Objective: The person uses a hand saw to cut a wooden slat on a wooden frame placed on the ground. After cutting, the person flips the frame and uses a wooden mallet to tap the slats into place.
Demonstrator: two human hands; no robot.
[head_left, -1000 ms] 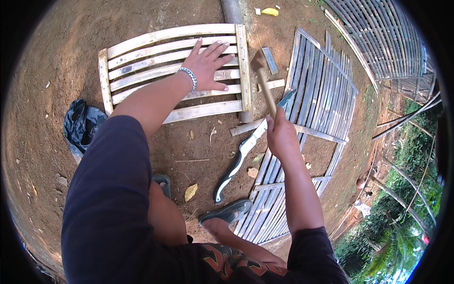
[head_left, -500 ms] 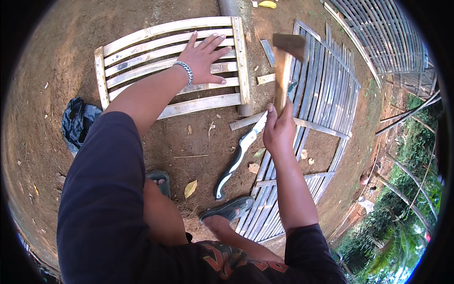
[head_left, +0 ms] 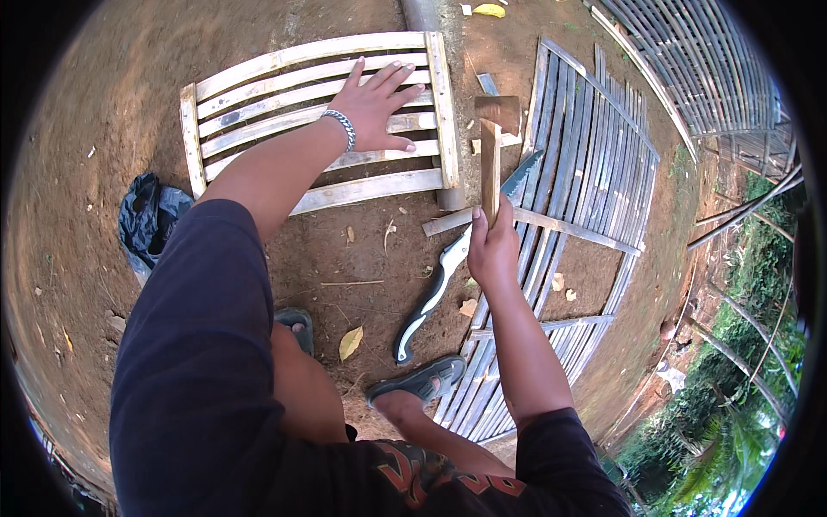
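My left hand (head_left: 377, 108), a chain bracelet at its wrist, lies with spread fingers on a pale slatted bamboo panel (head_left: 370, 185). The panel's right crosspiece rests over a dark round pole (head_left: 449, 200). In my right hand (head_left: 494, 252) is a hatchet (head_left: 490, 164), gripped low on its wooden handle. Its rusty metal head is raised, just right of the panel's right end. A folding-type pruning saw (head_left: 428, 297) with a white and black handle lies below, its blade partly hidden by my right hand and the hatchet.
Larger weathered bamboo slat panels (head_left: 586, 138) lie to the right. A black plastic bag (head_left: 151, 215) sits at left. Near my sandalled feet is a yellow leaf (head_left: 351, 343). Loose offcuts and a yellow peel-like piece (head_left: 489, 10) are farther away. Greenery borders the far right.
The hatchet has moved left and slightly down toward the panel's right end, its handle now more upright. My left hand stays on the panel.
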